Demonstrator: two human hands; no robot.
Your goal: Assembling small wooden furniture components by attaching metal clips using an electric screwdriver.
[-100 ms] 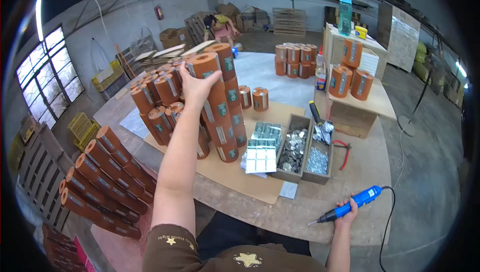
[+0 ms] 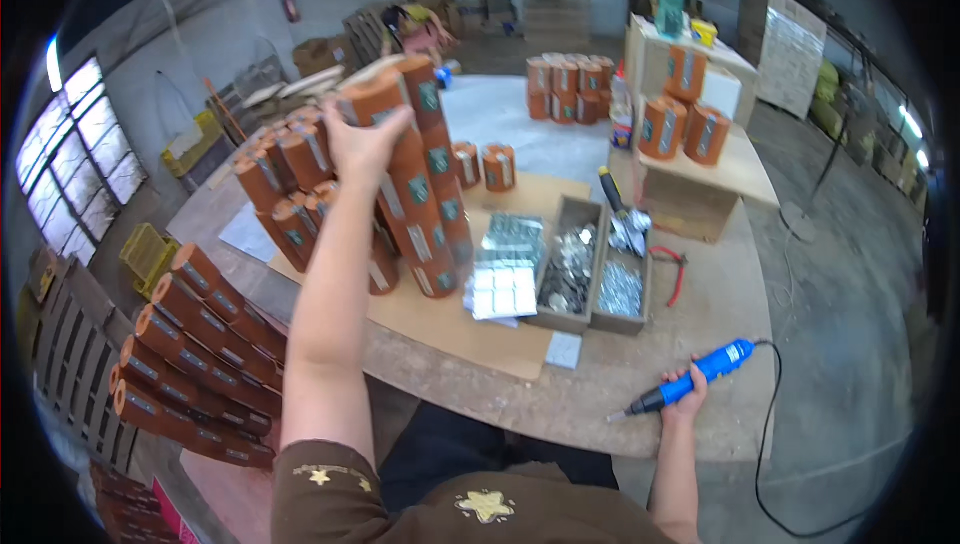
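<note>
My left hand has its thumb and fingers wrapped round the top orange-brown cylinder of a tall stack. Metal strips and green labels run down the side of that column. Close behind it rises another tall stack. My right hand grips a blue electric screwdriver over the table's near right edge, its tip pointing left. A black cord trails from the tool's rear end. Between my hands lie flat packs of silvery-white square pieces on a brown cardboard sheet.
Wooden trays hold metal pieces and small silvery hardware; red-handled pliers lie beside them. More cylinders stand in groups at left, at the back, on a wooden stand and at lower left. A person bends in the background.
The whole view has shifted, so the scene sits farther up and left in the picture. My left hand stays on the top cylinder, and my right hand still holds the screwdriver.
</note>
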